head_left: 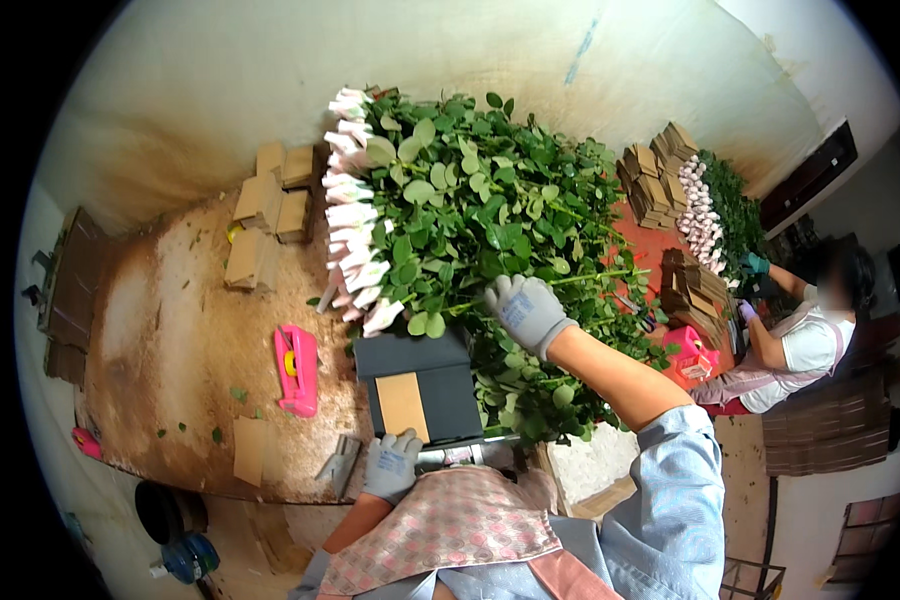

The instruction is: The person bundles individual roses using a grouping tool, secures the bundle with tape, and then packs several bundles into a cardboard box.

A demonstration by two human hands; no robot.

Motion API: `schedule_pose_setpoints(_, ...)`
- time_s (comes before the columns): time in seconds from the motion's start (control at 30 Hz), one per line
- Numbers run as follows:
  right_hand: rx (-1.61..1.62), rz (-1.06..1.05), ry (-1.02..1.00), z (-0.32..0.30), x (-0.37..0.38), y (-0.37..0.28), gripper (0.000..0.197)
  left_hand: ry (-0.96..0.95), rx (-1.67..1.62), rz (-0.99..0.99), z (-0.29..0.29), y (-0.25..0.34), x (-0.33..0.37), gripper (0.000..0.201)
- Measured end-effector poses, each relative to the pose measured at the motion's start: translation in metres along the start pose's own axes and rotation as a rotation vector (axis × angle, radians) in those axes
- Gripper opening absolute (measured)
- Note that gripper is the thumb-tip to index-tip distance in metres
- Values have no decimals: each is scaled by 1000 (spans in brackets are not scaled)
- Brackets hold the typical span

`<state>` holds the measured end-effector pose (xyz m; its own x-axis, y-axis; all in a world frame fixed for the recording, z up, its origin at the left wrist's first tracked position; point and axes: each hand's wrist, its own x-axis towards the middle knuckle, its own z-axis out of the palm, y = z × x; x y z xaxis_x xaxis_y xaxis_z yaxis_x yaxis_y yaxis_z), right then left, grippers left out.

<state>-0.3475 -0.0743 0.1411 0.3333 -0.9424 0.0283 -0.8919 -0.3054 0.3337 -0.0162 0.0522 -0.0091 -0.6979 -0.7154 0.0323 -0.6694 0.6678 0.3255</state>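
Note:
A big heap of roses lies across the table, leafy green stems point(490, 210) to the right and pale heads in white-pink wraps point(350, 225) along the left. My right hand point(530, 312), in a grey glove, reaches onto the near part of the heap, its fingers curled round a rose stem among leaves that partly hide the fingertips. My left hand point(392, 467), gloved alike, rests with fingers stretched out at the near edge of a brown cardboard piece point(401, 405). That piece lies on a black board point(448, 395) in front of me.
A pink tape dispenser point(298, 370) stands left of the board, near a folded cardboard piece point(254, 450). Cardboard sleeves point(255, 255) stand at the table's back left. On the right, a person point(805, 335) works beside more cardboard point(695, 290), wrapped roses point(698, 215) and another pink dispenser point(688, 352).

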Motion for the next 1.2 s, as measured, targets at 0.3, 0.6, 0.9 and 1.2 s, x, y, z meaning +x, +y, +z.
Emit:
schedule_pose_setpoints(0.3, 76, 494, -380, 196, -22, 55, 27, 51, -15, 44, 0, 4, 8, 33)
schedule_pose_setpoints(0.6, 259, 379, 342, -28, 82, 73, 26, 9, 35, -2, 0, 0, -2, 24)
schedule_pose_setpoints(0.9, 255, 393, -37, 33, 155, 103, 26, 44, -3, 16, -5, 2, 1, 24)
schedule_pose_setpoints(1.2, -214, 133, 437, -102, 54, 91, 30, 17, -21, 10, 2, 2, 5, 31)
